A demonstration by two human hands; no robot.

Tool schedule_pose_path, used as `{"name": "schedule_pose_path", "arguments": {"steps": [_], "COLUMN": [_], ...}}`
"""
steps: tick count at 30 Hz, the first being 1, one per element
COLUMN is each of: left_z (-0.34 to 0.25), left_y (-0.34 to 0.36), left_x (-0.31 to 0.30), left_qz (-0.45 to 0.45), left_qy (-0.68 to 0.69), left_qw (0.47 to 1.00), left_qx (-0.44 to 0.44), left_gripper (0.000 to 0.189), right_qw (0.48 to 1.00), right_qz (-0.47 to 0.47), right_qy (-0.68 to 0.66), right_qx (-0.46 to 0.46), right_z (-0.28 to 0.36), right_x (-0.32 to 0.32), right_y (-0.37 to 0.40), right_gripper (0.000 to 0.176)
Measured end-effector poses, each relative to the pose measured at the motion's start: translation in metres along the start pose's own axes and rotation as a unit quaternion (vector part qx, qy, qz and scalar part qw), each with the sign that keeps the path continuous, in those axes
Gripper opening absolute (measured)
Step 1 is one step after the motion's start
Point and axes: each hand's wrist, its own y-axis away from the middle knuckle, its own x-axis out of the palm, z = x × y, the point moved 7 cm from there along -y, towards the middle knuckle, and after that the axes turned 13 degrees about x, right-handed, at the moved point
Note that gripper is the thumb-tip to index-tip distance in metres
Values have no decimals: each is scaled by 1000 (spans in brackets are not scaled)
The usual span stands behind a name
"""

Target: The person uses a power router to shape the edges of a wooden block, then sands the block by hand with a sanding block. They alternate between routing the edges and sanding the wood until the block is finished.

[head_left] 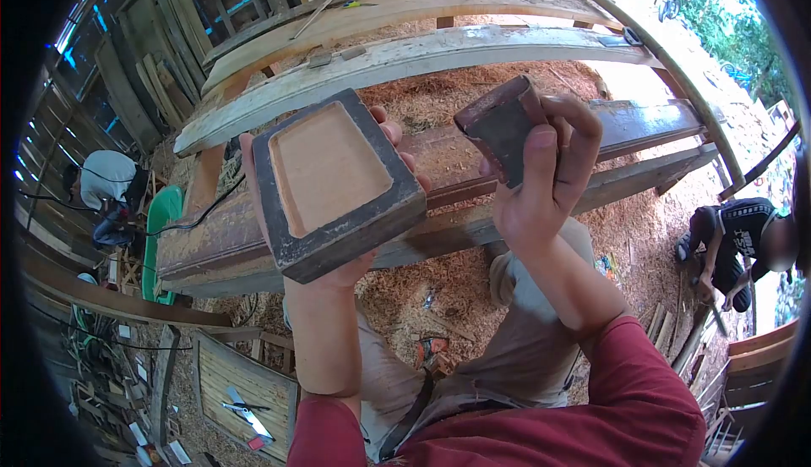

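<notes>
My left hand [345, 273] supports a thick, square-cornered wooden block [359, 230] from underneath, its fingers wrapped around the far and side edges. The block has dark, worn outer faces and a pale rectangular hollow cut into its top, which is tilted toward me. Beside it, at the right, my right hand [553, 175] pinches a folded piece of sandpaper [504, 133] between thumb and fingers. The sandpaper shows a dark grey face and a reddish-brown backing with curled edges. It is raised above the bench and apart from the block.
A brown plank bench [625, 129] runs across in front of me. Behind it lie long pale beams [405, 54]. Shavings [422, 298] cover the ground. One person [110, 184] crouches at far left near a green tub [160, 239]; another person [743, 243] is at far right.
</notes>
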Motion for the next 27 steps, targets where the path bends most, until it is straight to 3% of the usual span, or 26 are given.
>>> {"name": "schedule_pose_path", "arguments": {"steps": [8, 14, 17, 27], "left_z": [2, 7, 11, 11], "left_y": [0, 3, 2, 2], "left_x": [2, 1, 1, 4], "left_qz": [4, -16, -16, -19], "left_qy": [23, 120, 183, 162], "left_qw": [1000, 991, 980, 984], "left_qx": [-17, -65, -69, -64], "left_gripper": [93, 92, 106, 110], "right_qw": [1000, 1000, 1000, 999], "right_qz": [0, 3, 5, -5], "right_qy": [4, 8, -7, 32], "right_qx": [-1, -7, -18, -37], "right_z": [2, 3, 5, 4], "right_x": [1, 3, 6, 3], "right_y": [1, 1, 0, 1], "right_gripper": [30, 31, 31, 29]}}
